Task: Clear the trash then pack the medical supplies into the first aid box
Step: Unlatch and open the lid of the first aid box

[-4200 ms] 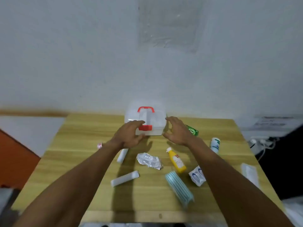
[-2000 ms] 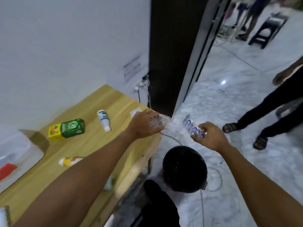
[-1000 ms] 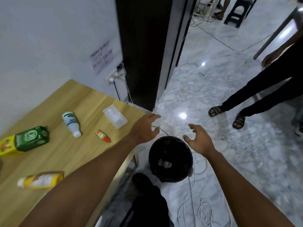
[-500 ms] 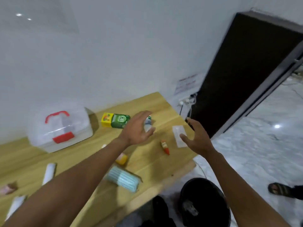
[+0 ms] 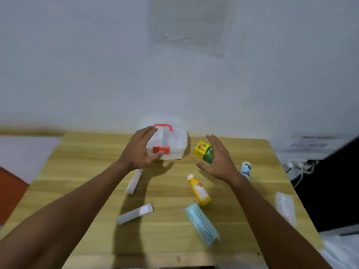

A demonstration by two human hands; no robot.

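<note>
First aid box [image 5: 171, 144] sits at the back middle of the table [image 5: 87, 162], near the wall. It is translucent white plastic with the lid down, a red handle [image 5: 163, 126] on top and a red latch [image 5: 161, 149] on the front face.

Left hand [image 5: 139, 152] is spread at the box's front left corner, thumb low near the latch, fingers up toward the handle. Cannot tell whether it touches. Right hand [image 5: 219, 158] is flat and empty, fingers straight, just beside the yellow-green carton [image 5: 204, 153] and well apart from the left. Neither hand holds anything.

Handling, as I judge it:
- The box looks light and rigid, with smooth walls that may slide on the wood. Steady the body with one hand, lift the latch with the other, and carry it by the handle only once latched.
- The yellow bottle [image 5: 199, 190] and white bottle [image 5: 245, 168] lie on their sides. They are hard, round and apt to roll, so grip them across the body.
- The stack of blue masks [image 5: 202, 224] is soft and loose. Pinch the whole stack or it will fan out.
- The two white rolls [image 5: 134, 181] [image 5: 135, 213] look light and somewhat squashable.
- The clear packet [image 5: 285, 207] at the right edge is thin and flat. Slide a finger under it.
- The carton has stiff corners and is easy to grasp.

Surface is pale wood-grain board, flat, with hard shadows under the arms. The wall behind is plain white with a clear plastic sheet [image 5: 188, 26] stuck high up. Plugs and cables [image 5: 299, 166] hang off the right side, past the table edge.
</note>
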